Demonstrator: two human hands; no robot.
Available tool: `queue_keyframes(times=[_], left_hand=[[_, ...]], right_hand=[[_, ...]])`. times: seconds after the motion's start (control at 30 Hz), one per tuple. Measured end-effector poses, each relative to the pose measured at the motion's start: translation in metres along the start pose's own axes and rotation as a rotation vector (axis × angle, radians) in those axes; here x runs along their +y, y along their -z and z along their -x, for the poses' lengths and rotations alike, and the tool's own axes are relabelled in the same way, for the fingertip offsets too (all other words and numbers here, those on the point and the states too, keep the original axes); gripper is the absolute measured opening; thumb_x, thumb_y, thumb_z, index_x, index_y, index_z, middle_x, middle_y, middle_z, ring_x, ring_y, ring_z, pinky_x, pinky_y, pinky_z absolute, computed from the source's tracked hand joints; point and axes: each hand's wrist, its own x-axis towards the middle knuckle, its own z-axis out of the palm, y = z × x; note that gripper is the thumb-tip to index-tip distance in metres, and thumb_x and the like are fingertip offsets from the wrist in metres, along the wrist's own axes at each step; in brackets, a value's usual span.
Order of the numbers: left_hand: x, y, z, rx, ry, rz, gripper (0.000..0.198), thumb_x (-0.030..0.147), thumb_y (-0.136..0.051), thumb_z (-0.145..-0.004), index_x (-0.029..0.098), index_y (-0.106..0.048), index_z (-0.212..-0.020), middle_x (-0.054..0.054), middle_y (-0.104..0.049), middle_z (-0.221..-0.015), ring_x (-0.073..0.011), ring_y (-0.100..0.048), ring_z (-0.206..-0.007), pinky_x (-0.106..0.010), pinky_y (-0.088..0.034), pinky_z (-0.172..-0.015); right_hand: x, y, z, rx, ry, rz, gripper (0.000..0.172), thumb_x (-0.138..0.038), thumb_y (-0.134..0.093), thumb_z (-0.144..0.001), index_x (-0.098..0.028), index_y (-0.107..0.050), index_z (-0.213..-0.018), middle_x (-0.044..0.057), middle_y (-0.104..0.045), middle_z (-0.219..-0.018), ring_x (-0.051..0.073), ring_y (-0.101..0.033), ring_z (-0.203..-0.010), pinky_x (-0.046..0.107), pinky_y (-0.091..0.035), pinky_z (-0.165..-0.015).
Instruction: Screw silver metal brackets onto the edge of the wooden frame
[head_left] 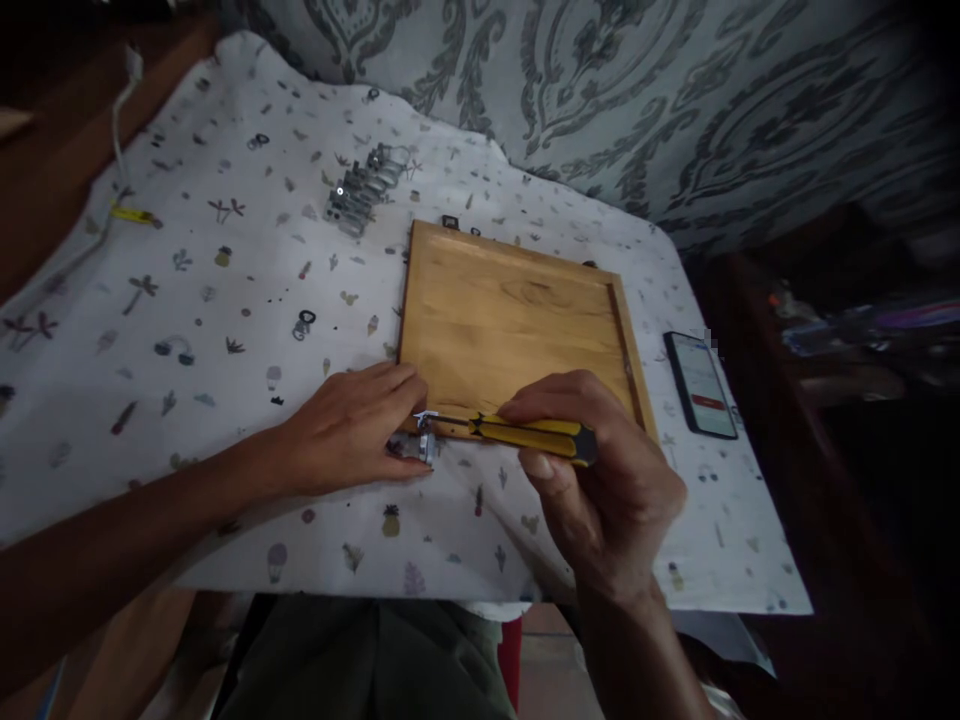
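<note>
A wooden panel (pixel 517 325) with a raised rim lies flat on the table. At its near left corner, my left hand (pixel 360 425) pinches a small metal hinge (pixel 427 446) against the panel's edge, thumb below and fingers above. My right hand (pixel 600 470) is closed around a yellow and black screwdriver (pixel 525 434). The screwdriver lies nearly level, its shaft pointing left and its tip at the hinge beside my left fingertips. Whether the tip sits in a screw is too small to tell.
Several metal hinges (pixel 364 190) lie in a row behind the panel. A phone (pixel 701 385) rests to the right on the printed tablecloth (pixel 247 380). A white cable (pixel 118 130) with a yellow piece (pixel 133 214) lies at the far left. A patterned wall (pixel 600 90) stands behind.
</note>
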Motion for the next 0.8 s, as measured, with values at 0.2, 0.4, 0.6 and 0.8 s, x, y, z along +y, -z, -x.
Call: queue_keyframes(times=[0.2,0.4,0.6,0.8], left_hand=[[0.002,0.001,-0.001,-0.038,0.029,0.005,0.035,0.042,-0.075,-0.082,0.02,-0.051,-0.096,-0.003,-0.06,-0.101,-0.0238,-0.06,-0.097,-0.032,-0.042,-0.073],[0.002,0.003,-0.001,-0.031,0.027,-0.007,0.035,0.045,-0.073,-0.082,0.021,-0.051,-0.095,-0.003,-0.061,-0.101,-0.0243,-0.06,-0.096,-0.033,-0.043,-0.072],[0.004,0.004,-0.001,-0.048,0.033,-0.034,0.036,0.045,-0.074,-0.083,0.021,-0.05,-0.095,-0.004,-0.061,-0.101,-0.024,-0.061,-0.094,-0.033,-0.043,-0.072],[0.005,0.004,-0.001,-0.076,0.047,-0.029,0.037,0.044,-0.075,-0.083,0.019,-0.052,-0.098,-0.004,-0.061,-0.103,-0.0253,-0.061,-0.099,-0.035,-0.044,-0.075]], right_hand=[[0.0,-0.006,-0.005,0.042,-0.152,-0.045,0.009,-0.029,-0.067,-0.097,-0.025,-0.068,-0.104,-0.001,-0.07,-0.094,0.014,-0.066,-0.077,0.03,-0.053,-0.067],[-0.002,-0.011,-0.004,0.106,-0.213,-0.067,0.005,-0.028,-0.071,-0.094,-0.025,-0.07,-0.098,-0.003,-0.073,-0.091,0.013,-0.07,-0.072,0.028,-0.057,-0.061],[-0.005,-0.009,-0.006,0.056,-0.207,-0.084,0.013,-0.027,-0.068,-0.097,-0.027,-0.069,-0.109,-0.001,-0.074,-0.1,0.014,-0.072,-0.083,0.028,-0.061,-0.066],[-0.005,-0.004,-0.009,-0.037,-0.157,-0.071,0.012,-0.027,-0.064,-0.099,-0.025,-0.07,-0.109,-0.001,-0.074,-0.101,0.013,-0.071,-0.082,0.025,-0.059,-0.067]])
